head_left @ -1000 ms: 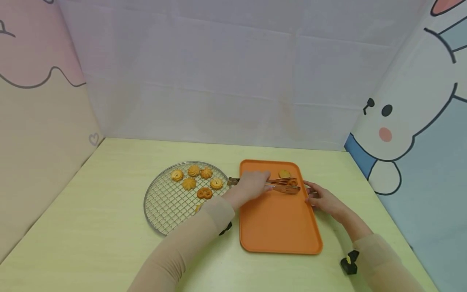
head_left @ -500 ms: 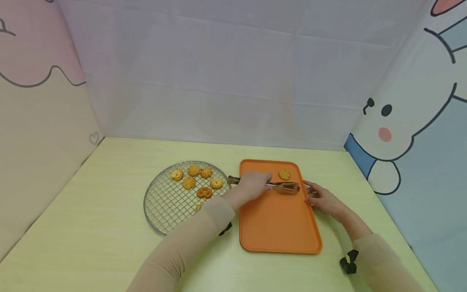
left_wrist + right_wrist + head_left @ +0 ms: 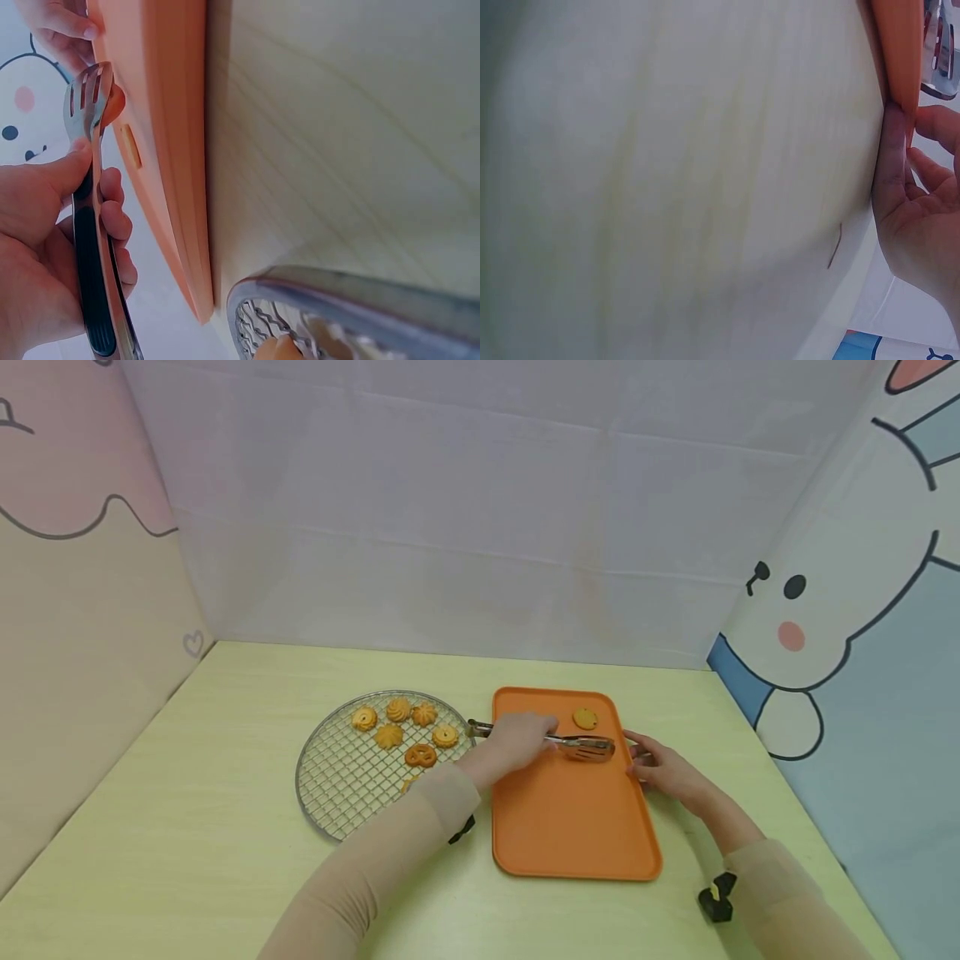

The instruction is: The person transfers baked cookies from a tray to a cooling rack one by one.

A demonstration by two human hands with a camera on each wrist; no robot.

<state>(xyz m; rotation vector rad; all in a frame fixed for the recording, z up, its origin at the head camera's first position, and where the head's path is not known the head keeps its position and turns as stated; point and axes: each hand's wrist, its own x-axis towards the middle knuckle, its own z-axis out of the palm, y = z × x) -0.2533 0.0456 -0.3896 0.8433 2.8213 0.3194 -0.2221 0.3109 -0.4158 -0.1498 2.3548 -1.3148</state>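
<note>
My left hand (image 3: 521,739) grips metal serving tongs (image 3: 588,747) over the upper part of the orange tray (image 3: 573,827). In the left wrist view the thumb and fingers wrap the black-gripped handle, and the slotted tong heads are together. A brown piece (image 3: 115,105), likely the pretzel, shows behind the tong head; the head view hides it. A round cookie (image 3: 585,719) lies on the tray near its far right corner. My right hand (image 3: 671,774) pinches the tray's right rim; in the right wrist view its fingers (image 3: 937,124) lie on both sides of that rim.
A round wire cooling rack (image 3: 337,793) stands left of the tray, bearing several cookies and a pretzel (image 3: 420,756). My left forearm crosses the rack's near right edge and hides part of it. A white wall (image 3: 450,527) closes the table's back.
The tongs, spread around a pretzel on the tray a second ago, have come together. The pretzel is now out of sight in the head view. My right hand stays on the rim.
</note>
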